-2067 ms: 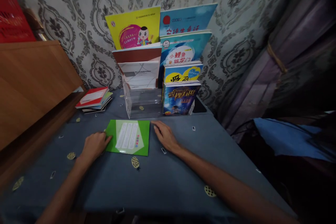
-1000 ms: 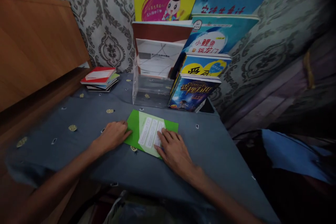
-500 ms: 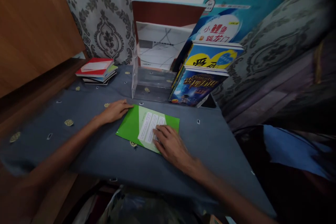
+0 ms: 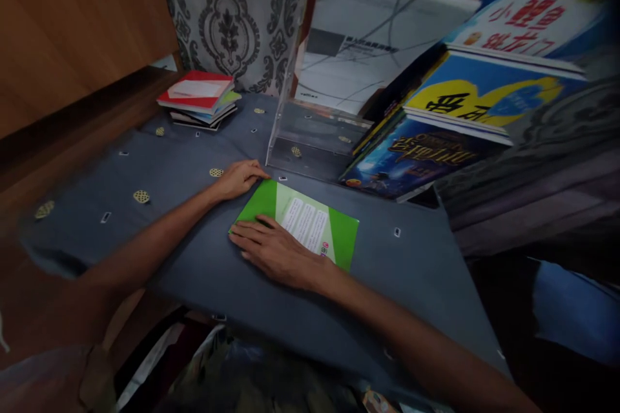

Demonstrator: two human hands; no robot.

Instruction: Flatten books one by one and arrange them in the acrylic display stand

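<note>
A green booklet (image 4: 343, 230) with a pale band and white text panels lies flat on the cloth-covered table. My right hand (image 4: 276, 251) rests flat over its lower left part, palm down with the fingers stretched out. The fingertips of my left hand (image 4: 241, 179) touch the booklet's upper left corner. Those fingers are extended close together, and the hand lies on the cloth beside the corner. Part of the booklet's lower left side is hidden under my right hand.
Behind the booklet stands a clear plastic rack (image 4: 310, 158) with several upright books (image 4: 421, 155). A small stack of books (image 4: 197, 93) topped by a red cover sits at the back left. Patterned curtain (image 4: 227, 26) hangs behind. Grey-blue tablecloth (image 4: 387, 284) covers the table.
My right hand has slid left across the booklet, from its right half to its lower left side. My left hand stays at the upper left corner. The camera view has shifted.
</note>
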